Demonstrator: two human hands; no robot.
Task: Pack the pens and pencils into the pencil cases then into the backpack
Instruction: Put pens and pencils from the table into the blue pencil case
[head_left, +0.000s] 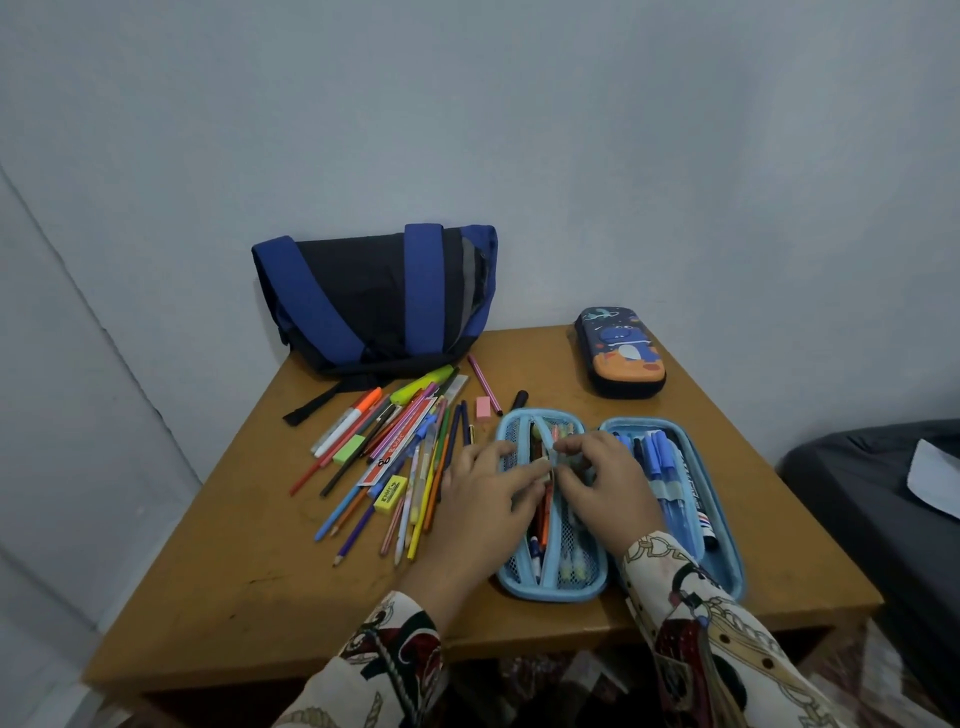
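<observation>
You are looking at bare table (249, 582) lying open across the lower left of the frame, below the pile of pens and pencils (395, 457) that is blocking the centre left. The backpack (374, 296) is walling off the upper left edge. Open tabletop is lying between it and the closed pencil case (621, 352) at upper right. The open pencil case (618, 506) is filling the centre right, reaching close to the right edge.

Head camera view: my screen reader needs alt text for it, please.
Both hands, left and right, pinch a zip in an open light-blue pencil case on a wooden table. Loose pens and pencils lie left; a backpack and closed dark pencil case sit behind.
</observation>
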